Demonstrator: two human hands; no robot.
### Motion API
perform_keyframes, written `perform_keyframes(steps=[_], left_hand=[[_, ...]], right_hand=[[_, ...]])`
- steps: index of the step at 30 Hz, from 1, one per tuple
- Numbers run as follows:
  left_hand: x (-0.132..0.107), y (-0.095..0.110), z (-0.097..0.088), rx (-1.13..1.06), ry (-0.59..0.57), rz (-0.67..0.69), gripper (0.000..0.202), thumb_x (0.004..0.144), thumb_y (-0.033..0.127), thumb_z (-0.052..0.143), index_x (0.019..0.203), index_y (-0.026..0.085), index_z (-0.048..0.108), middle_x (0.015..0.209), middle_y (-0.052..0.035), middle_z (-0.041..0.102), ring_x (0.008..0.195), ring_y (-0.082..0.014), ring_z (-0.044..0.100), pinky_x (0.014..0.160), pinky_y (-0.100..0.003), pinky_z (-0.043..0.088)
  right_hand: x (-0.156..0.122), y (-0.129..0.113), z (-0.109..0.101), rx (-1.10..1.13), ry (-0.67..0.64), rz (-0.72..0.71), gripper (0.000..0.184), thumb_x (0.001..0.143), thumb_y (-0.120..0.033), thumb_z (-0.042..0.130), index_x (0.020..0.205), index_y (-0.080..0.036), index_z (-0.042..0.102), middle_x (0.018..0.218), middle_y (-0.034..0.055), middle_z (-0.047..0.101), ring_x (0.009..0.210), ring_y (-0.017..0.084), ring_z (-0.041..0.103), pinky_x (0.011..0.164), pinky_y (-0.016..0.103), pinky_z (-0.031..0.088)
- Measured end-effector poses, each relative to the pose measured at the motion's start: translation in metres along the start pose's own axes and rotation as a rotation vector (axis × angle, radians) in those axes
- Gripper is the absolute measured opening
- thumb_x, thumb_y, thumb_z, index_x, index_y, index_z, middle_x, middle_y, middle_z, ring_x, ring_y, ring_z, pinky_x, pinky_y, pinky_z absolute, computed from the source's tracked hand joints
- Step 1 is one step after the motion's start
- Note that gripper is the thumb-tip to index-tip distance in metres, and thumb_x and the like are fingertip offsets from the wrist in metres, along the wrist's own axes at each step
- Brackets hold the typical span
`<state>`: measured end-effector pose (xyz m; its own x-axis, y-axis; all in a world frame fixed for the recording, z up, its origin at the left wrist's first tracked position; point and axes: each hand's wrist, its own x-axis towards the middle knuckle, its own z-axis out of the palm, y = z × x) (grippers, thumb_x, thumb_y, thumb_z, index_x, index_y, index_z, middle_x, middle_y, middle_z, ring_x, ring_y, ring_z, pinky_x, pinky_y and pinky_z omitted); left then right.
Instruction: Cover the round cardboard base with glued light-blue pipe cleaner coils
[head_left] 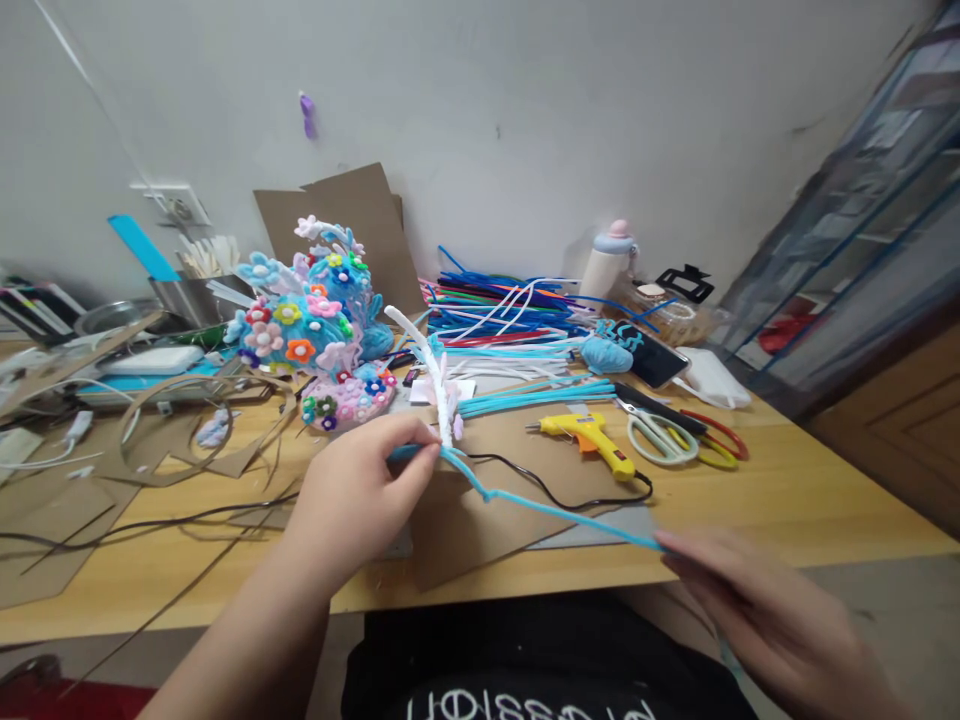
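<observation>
Key relation: the blue pipe cleaner (570,512) spans both hands, centre to lower right of frame. Its long axis runs left to right, dropping toward the lower right, with a small kink not far from the left-hand end; right of the kink it's nearly straight, so probably under some tension.

The white fuzzy stem (441,395) sits mid-frame, near upright, top curving off to upper left. Its foot meets the blue strand right at the left fingertips, so the strand lies crosswise to the stem there. Whether it's wrapped round the stem or just laid against it, can't tell.

Left hand (367,485) is the nearer one to that joint: thumb and index pinched on the strand at the stem's foot, forearm coming up from the lower left, back of hand up. A short bit of blue also shows left of the pinch.

Right hand (765,610) is lower right, well apart from the stem, fingers closed on the strand. It's blurred, so exact finger placement is unclear, and so is where the strand ends.

My read: control hinges on the left pinch as anchor, with the right hand setting the strand's angle.

Nearby: yellow glue gun (589,432) right of centre, above the strand, its black cord (555,495) looping just above the strand too. Cardboard sheet (472,545) underneath.
</observation>
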<state>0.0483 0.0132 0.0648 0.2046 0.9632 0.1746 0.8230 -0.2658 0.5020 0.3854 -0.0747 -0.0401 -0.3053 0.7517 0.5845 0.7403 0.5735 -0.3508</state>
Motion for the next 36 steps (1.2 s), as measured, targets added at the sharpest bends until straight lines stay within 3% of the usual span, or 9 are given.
perform_keyframes(steps=[4, 6, 11, 16, 19, 25, 30, 33, 36], left_hand=[[0.009, -0.001, -0.002, -0.009, -0.001, -0.002, 0.019, 0.082, 0.042, 0.052, 0.076, 0.028, 0.063, 0.074, 0.0063, 0.066, 0.069, -0.0163, 0.057, 0.060, -0.028, 0.036], [0.012, -0.001, -0.001, -0.013, 0.002, -0.003, 0.019, 0.082, 0.042, 0.052, 0.076, 0.028, 0.063, 0.077, 0.0066, 0.067, 0.071, -0.0167, 0.058, 0.063, -0.028, 0.037], [0.016, -0.002, -0.001, -0.026, 0.000, -0.011, 0.019, 0.081, 0.041, 0.052, 0.077, 0.027, 0.064, 0.082, 0.0059, 0.069, 0.079, -0.0180, 0.060, 0.068, -0.028, 0.038], [0.020, -0.003, 0.000, -0.027, -0.010, -0.024, 0.021, 0.080, 0.043, 0.052, 0.077, 0.027, 0.064, 0.077, 0.0053, 0.068, 0.074, -0.0176, 0.059, 0.065, -0.028, 0.038], [0.022, -0.003, 0.001, -0.027, -0.003, -0.025, 0.022, 0.080, 0.044, 0.051, 0.077, 0.026, 0.064, 0.075, 0.0050, 0.067, 0.072, -0.0175, 0.059, 0.065, -0.028, 0.038], [0.021, -0.002, 0.001, -0.021, 0.008, -0.017, 0.023, 0.080, 0.044, 0.050, 0.077, 0.025, 0.064, 0.077, 0.0037, 0.068, 0.073, -0.0178, 0.059, 0.067, -0.028, 0.039], [0.021, -0.002, 0.001, -0.011, 0.005, -0.017, 0.024, 0.080, 0.045, 0.050, 0.077, 0.025, 0.064, 0.077, 0.0034, 0.068, 0.074, -0.0188, 0.060, 0.068, -0.029, 0.040], [0.022, -0.002, 0.001, -0.009, 0.004, -0.013, 0.023, 0.081, 0.044, 0.050, 0.076, 0.026, 0.063, 0.077, 0.0041, 0.067, 0.075, -0.0190, 0.060, 0.068, -0.029, 0.040], [0.022, -0.001, 0.002, -0.003, 0.012, -0.013, 0.022, 0.081, 0.044, 0.050, 0.076, 0.026, 0.062, 0.078, 0.0042, 0.068, 0.076, -0.0194, 0.060, 0.069, -0.029, 0.040]], right_hand=[[0.024, -0.002, 0.011, -0.076, 0.141, 0.140, 0.024, 0.090, -0.020, 0.057, 0.111, -0.024, 0.066, 0.104, 0.0054, 0.073, 0.093, 0.022, 0.070, 0.089, 0.033, 0.052], [0.045, -0.008, 0.029, -0.070, -0.005, 0.265, 0.024, 0.094, -0.025, 0.049, 0.109, -0.020, 0.066, 0.107, 0.0092, 0.073, 0.098, 0.024, 0.069, 0.087, 0.036, 0.052], [0.078, -0.033, 0.074, -0.052, -0.322, 0.337, 0.022, 0.087, -0.015, 0.050, 0.091, -0.022, 0.071, 0.090, 0.0076, 0.076, 0.081, 0.025, 0.071, 0.067, 0.033, 0.050], [0.088, -0.065, 0.091, 0.086, -0.527, 0.284, 0.017, 0.080, -0.012, 0.055, 0.077, -0.020, 0.068, 0.077, 0.0072, 0.073, 0.074, 0.025, 0.068, 0.064, 0.032, 0.045], [0.094, -0.082, 0.097, 0.244, -0.568, 0.259, 0.017, 0.077, -0.010, 0.057, 0.087, -0.019, 0.067, 0.088, 0.0098, 0.072, 0.082, 0.026, 0.067, 0.070, 0.035, 0.046], [0.110, -0.113, 0.111, 0.658, -0.466, 0.353, 0.025, 0.082, -0.020, 0.061, 0.107, -0.021, 0.055, 0.090, 0.0047, 0.067, 0.077, 0.019, 0.063, 0.067, 0.031, 0.048], [0.120, -0.127, 0.123, 0.961, -0.262, 0.545, 0.013, 0.090, -0.030, 0.052, 0.096, -0.024, 0.042, 0.076, -0.0044, 0.056, 0.056, 0.011, 0.057, 0.050, 0.024, 0.046], [0.123, -0.129, 0.124, 1.117, -0.193, 0.642, 0.019, 0.086, -0.033, 0.055, 0.086, -0.025, 0.038, 0.063, -0.0098, 0.048, 0.041, 0.008, 0.048, 0.038, 0.020, 0.039], [0.126, -0.128, 0.118, 1.205, -0.129, 0.695, 0.026, 0.080, -0.034, 0.063, 0.078, -0.023, 0.040, 0.054, -0.0116, 0.046, 0.038, 0.007, 0.045, 0.036, 0.018, 0.035]])
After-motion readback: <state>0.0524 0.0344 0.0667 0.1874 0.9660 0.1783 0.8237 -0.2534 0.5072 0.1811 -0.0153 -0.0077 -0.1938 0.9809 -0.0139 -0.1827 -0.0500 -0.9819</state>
